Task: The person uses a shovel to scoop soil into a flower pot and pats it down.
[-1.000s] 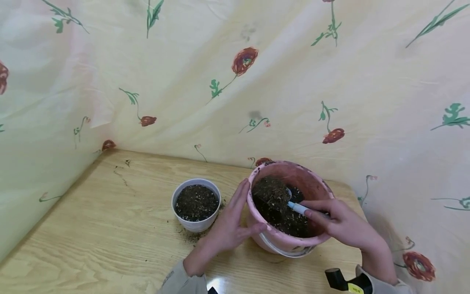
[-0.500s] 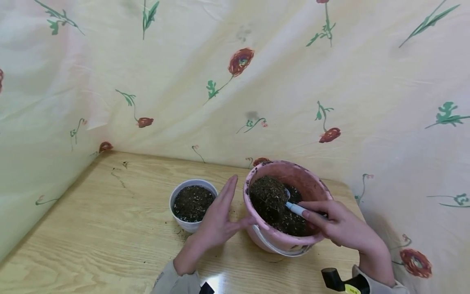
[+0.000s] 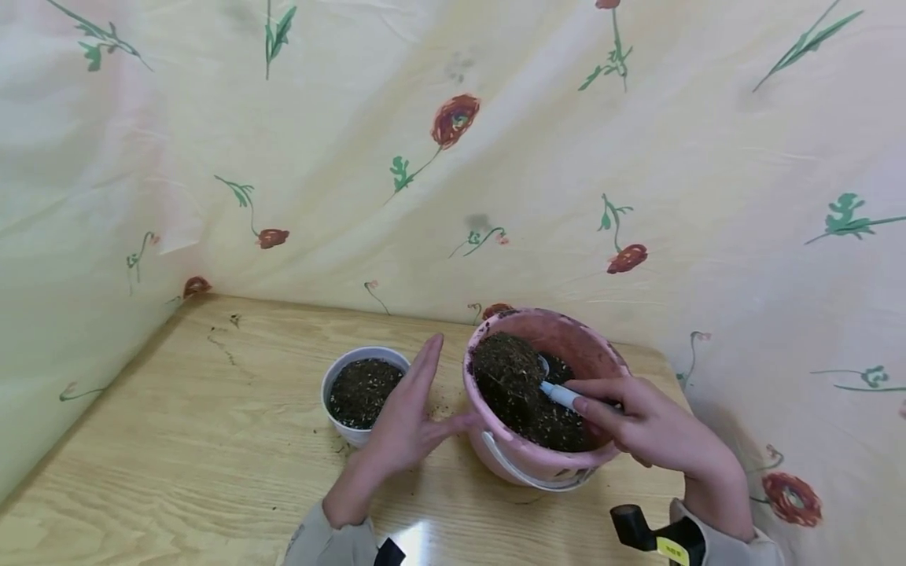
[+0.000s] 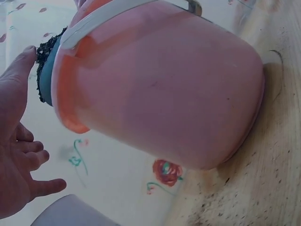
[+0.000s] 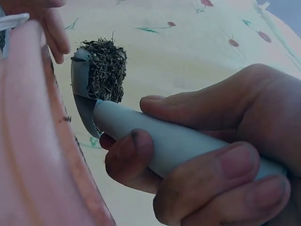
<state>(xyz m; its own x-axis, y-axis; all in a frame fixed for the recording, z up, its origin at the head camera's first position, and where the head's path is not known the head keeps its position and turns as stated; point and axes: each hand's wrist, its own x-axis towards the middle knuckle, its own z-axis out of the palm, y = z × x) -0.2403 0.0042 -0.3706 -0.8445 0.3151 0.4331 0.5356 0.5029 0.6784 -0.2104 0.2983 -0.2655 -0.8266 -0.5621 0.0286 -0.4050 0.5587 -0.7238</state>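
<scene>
My right hand (image 3: pixel 647 424) grips the pale blue handle of a hand trowel (image 5: pixel 155 136). Its scoop carries a heaped clump of dark soil (image 5: pixel 107 70) at the mouth of a pink bucket (image 3: pixel 488 448), above the rim in the left wrist view. More dark soil with white specks lies inside the bucket. My left hand (image 3: pixel 399 428) has straight fingers and holds nothing; it stands between the bucket and a small white pot (image 3: pixel 345 431) full of soil. Whether the left thumb touches the bucket is unclear. The left hand hides part of the pot.
Both containers stand on a light wooden table (image 3: pixel 177 440). Crumbs of soil (image 4: pixel 221 207) lie scattered beside the bucket. A flower-patterned sheet (image 3: pixel 340 157) hangs behind and to the sides. The bucket's white carrying handle (image 3: pixel 524 475) hangs down at the front.
My left hand has let go of the bucket rim and moved left, toward the white pot. The soil-laden trowel has risen slightly in the bucket's mouth; the view has shifted a little.
</scene>
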